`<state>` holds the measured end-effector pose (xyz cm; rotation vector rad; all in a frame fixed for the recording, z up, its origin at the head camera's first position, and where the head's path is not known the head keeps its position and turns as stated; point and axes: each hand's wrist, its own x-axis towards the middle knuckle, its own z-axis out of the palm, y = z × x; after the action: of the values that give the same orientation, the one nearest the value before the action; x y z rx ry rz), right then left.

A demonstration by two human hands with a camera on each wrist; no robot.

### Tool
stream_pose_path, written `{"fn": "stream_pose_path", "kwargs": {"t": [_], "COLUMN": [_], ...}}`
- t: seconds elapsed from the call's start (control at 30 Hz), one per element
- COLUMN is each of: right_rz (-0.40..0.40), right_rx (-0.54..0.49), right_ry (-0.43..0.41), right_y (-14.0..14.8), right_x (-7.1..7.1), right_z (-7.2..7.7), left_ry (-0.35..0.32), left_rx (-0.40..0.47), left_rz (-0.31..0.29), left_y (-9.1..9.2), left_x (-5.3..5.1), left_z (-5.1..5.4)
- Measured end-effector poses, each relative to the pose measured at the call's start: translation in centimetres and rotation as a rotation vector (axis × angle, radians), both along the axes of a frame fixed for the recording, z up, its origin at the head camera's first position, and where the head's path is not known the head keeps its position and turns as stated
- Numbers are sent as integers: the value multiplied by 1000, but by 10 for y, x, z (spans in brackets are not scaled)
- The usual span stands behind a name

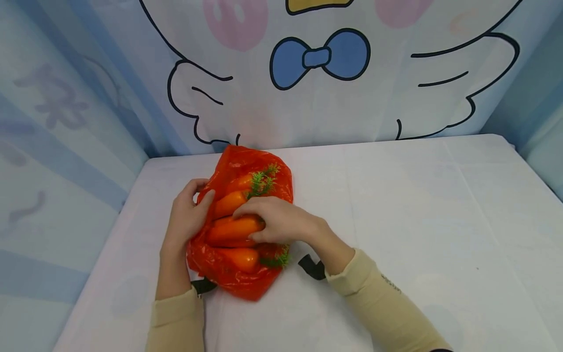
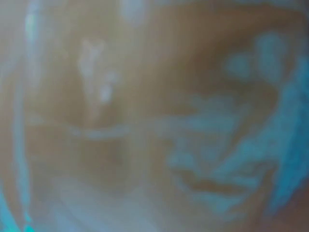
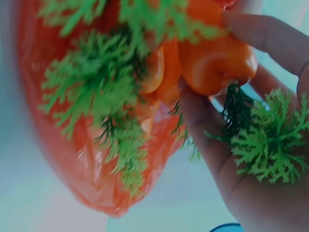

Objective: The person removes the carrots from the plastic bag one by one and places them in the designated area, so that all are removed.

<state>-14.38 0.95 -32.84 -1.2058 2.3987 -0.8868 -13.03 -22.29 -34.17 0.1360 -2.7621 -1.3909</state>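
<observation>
Several orange carrots with green leafy tops lie in a red plastic bag (image 1: 239, 288). My right hand (image 1: 286, 222) grips the top end of a middle carrot (image 1: 230, 231); in the right wrist view, the thumb and fingers of my right hand (image 3: 227, 96) close round the end of that carrot (image 3: 212, 67), its leaves (image 3: 275, 137) against the palm. At the bag's left edge, my left hand (image 1: 186, 217) holds the red plastic between thumb and fingers. Blur fills the left wrist view, with no object readable there.
A white cloth-covered table (image 1: 418, 220) extends to the right of the bag. Behind it hangs a curtain (image 1: 321, 107) with a cartoon print and a blue bow tie. Dark straps (image 1: 312, 267) show near both wrists.
</observation>
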Motion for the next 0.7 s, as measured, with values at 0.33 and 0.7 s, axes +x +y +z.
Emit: {"fn": "stream_pose_path", "kwargs": {"t": [0.33,0.7], "right_rz": [30,-8], "right_rx": [-91,-135], "right_ry": [-31,-46], "right_y": [17,40], "right_x": [-14,-26], "right_z": [-4,-1], "left_ry": [2,-5], "left_rx": [-2,9], "left_rz": [6,15], "left_y": [0,2], "left_x": [0,1], "left_z": [0,0]}}
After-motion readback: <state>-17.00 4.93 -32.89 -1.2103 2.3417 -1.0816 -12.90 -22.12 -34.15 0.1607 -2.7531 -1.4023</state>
